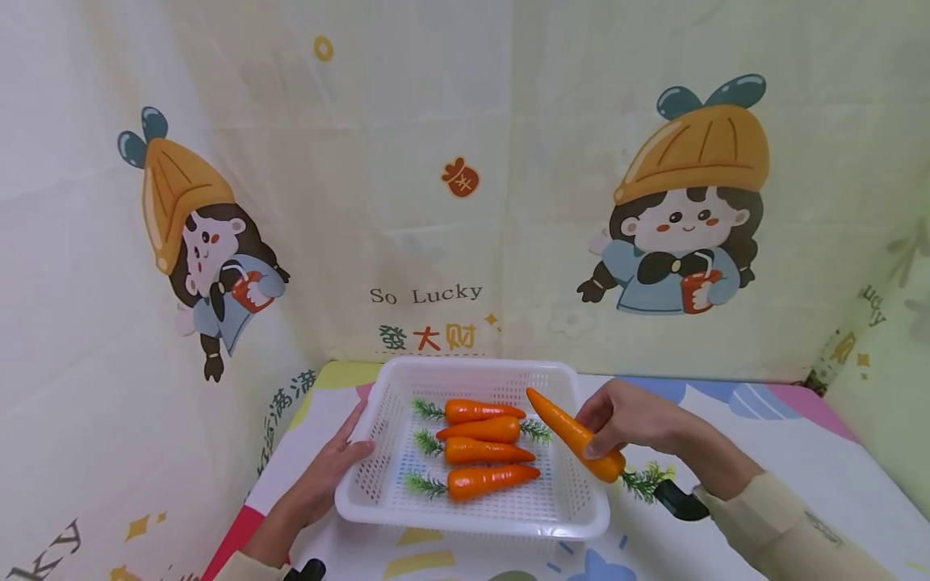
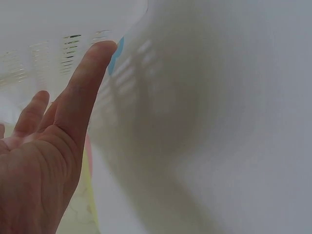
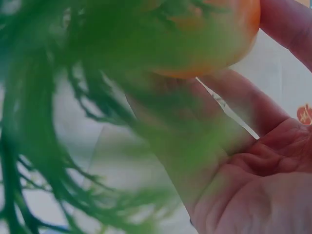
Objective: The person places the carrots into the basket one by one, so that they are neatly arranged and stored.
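Note:
In the head view my right hand (image 1: 625, 420) pinches an orange carrot (image 1: 570, 428) with a leafy green top, holding it tilted above the basket's right rim. The right wrist view has the carrot's thick end (image 3: 229, 34) between the fingers, with blurred green leaves across the foreground. My left hand (image 1: 327, 472) holds the left side of the white plastic basket (image 1: 472, 528), thumb over the rim and fingers along the outer wall. Straight fingers (image 2: 78, 92) lie against the slotted wall in the left wrist view. Several carrots (image 1: 483, 450) lie crosswise inside the basket.
A printed cloth (image 1: 625, 532) with coloured shapes covers the table under the basket. Close behind it rises a pale curtain (image 1: 538, 242) with cartoon figures and lettering, which also closes in the left and right sides.

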Tool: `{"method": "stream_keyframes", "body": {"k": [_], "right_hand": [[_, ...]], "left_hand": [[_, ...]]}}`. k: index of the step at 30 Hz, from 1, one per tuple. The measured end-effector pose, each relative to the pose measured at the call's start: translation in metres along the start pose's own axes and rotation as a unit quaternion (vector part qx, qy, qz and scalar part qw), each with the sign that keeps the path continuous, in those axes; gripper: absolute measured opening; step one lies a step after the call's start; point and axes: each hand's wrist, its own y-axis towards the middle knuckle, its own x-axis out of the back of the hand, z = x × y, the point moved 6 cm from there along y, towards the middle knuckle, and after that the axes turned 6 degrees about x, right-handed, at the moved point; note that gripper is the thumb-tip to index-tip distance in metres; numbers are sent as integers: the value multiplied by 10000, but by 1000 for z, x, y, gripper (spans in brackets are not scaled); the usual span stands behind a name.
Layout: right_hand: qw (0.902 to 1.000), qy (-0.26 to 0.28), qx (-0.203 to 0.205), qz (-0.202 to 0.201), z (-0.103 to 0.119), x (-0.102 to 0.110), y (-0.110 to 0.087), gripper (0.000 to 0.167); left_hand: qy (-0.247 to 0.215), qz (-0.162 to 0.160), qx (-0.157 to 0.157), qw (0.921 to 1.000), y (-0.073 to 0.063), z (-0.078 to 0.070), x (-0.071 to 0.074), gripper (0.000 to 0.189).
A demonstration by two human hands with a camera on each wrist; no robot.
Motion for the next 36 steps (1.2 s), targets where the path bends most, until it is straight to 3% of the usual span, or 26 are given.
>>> {"method": "stream_keyframes", "body": {"k": [21,28,36], "right_hand": [[9923,-26,572,1095,35,-37,35,23],[9888,-71,632,1352,39,-45,43,28],[9837,-300,713,1624,40,-58,54,23]], "left_hand": [[73,-246,63,9997,-2,-3,4,77],[37,24,-70,10000,1,-5,-1,76],[5,53,-58,10000,-1,-2,-1,78]]}}
